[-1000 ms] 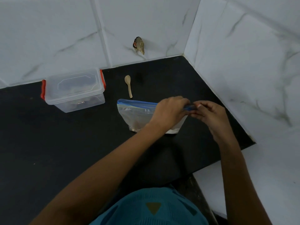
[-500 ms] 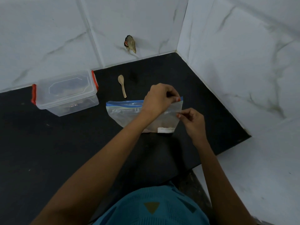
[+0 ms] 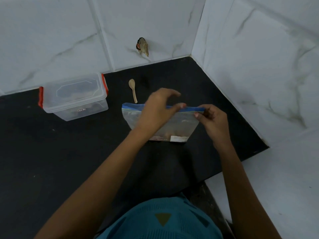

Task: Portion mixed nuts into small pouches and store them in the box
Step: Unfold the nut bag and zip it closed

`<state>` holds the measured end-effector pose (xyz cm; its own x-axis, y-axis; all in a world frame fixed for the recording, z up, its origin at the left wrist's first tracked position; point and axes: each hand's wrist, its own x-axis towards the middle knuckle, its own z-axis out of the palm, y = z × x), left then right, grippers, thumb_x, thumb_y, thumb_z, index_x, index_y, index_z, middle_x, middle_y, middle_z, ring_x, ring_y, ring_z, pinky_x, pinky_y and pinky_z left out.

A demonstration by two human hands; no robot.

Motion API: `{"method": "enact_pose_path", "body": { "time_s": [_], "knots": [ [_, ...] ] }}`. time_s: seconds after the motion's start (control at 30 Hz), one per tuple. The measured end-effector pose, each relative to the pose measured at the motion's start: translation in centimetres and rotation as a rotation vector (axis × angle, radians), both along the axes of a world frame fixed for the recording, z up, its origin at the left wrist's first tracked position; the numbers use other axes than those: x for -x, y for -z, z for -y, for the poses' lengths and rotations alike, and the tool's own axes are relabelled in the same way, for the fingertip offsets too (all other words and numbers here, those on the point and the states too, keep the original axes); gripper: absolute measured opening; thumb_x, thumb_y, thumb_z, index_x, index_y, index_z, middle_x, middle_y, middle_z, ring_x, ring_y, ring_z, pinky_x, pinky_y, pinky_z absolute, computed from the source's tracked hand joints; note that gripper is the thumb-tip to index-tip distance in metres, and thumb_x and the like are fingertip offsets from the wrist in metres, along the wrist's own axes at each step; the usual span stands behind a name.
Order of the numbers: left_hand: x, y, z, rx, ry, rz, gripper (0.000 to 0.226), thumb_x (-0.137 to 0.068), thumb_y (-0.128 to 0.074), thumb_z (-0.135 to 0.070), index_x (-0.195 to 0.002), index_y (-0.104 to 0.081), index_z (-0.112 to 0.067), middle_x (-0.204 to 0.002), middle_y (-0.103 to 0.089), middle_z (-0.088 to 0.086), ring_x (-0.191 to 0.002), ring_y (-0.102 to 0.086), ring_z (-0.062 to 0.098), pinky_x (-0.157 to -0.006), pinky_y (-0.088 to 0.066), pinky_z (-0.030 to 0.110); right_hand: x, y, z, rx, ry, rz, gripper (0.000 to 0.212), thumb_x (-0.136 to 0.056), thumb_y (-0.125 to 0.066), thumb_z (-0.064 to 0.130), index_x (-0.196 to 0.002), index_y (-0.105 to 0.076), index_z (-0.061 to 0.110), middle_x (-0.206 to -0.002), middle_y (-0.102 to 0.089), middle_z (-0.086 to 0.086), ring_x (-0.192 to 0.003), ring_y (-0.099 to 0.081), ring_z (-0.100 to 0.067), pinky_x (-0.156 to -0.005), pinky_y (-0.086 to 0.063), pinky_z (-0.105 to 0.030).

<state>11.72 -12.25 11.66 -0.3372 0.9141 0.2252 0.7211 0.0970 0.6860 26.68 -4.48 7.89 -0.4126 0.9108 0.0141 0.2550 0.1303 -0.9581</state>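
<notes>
A clear zip bag with a blue zip strip stands upright on the black counter, with brownish nuts dimly visible at its bottom. My left hand is at the middle of the top edge, thumb on the front of the strip and fingers curled behind it, blurred. My right hand pinches the strip's right end. A clear lidded box with red side clips sits at the back left, apart from both hands. Its contents are hard to make out.
A small wooden spoon lies just behind the bag's left end. White marble-look tiled walls close the back and right, meeting in a corner. A brownish object sticks out of the back wall. The counter's right edge drops to a pale floor.
My left hand slid left along the zip strip from the right end to the middle, and its fingers lifted. My right hand dropped below the strip, then came back up to its right end.
</notes>
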Motion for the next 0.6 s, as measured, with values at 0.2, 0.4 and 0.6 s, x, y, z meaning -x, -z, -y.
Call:
{"method": "enact_pose_path", "body": {
  "time_s": [0.2, 0.4, 0.6],
  "knots": [
    [6.2, 1.9, 5.3, 0.066, -0.431, 0.039, 0.035, -0.090, -0.054, -0.031, -0.115, -0.060, -0.007, -0.116, -0.060, 0.009, -0.107, -0.054, 0.016, -0.090, -0.041, 0.026, 0.0, -0.6, -0.1, -0.059, -0.027, 0.058, 0.026, -0.083, -0.060, -0.001, -0.098, -0.057, 0.019, -0.093, -0.059, 0.007, -0.085, -0.058, 0.000, -0.072, -0.049, -0.011],
    [7.0, 1.3, 7.3, 0.316, -0.392, 0.402, 0.026, -0.091, -0.053, -0.028, -0.104, -0.060, -0.008, -0.080, -0.056, 0.000, -0.073, -0.052, 0.008, -0.067, -0.041, 0.019, 0.6, -1.3, 0.1, -0.145, 0.018, 0.149, 0.028, -0.080, -0.057, -0.007, -0.098, -0.057, 0.015, -0.103, -0.060, -0.004, -0.084, -0.056, -0.003, -0.067, -0.044, -0.002],
    [6.0, 0.9, 7.7, 0.148, -0.332, 0.566, 0.007, -0.088, -0.056, -0.024, -0.082, -0.058, -0.020, -0.080, -0.062, -0.002, -0.073, -0.058, 0.005, -0.061, -0.047, 0.014, 4.4, -2.6, 3.0, -0.663, -0.161, 0.235, 0.025, -0.071, -0.058, 0.007, -0.095, -0.066, 0.008, -0.102, -0.061, -0.009, -0.099, -0.052, -0.015, -0.089, -0.036, -0.024]
  ]
}}
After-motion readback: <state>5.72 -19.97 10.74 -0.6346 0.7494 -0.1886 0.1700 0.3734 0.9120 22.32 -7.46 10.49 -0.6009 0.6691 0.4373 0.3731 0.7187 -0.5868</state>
